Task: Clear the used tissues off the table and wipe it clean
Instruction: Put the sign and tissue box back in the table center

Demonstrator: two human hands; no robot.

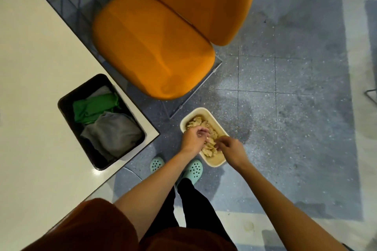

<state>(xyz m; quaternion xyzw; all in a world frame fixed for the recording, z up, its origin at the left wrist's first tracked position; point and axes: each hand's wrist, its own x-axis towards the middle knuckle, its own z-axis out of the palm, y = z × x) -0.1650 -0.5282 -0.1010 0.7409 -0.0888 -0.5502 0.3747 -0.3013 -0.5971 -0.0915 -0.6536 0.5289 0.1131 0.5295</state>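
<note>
Glossy white counter [30,87], at nine o'clock, carries a black bin [65,106] of soft folded cloths [110,132], green and grey. At centre, left hand [192,138] and right hand [230,149] reach into a cream floor tub [212,162] of crumpled tissues [208,144]; each grip looks loosely curled, contents uncertain. Disposal step; next, probably, take a cloth and wipe.

- I see a white surface [36,79] at the left, with a black bin [67,104] of green and grey cloths near its corner.
- On the speckled floor [285,108] sit a cream tub [214,162] of crumpled tissues and an orange chair [153,47].
</note>
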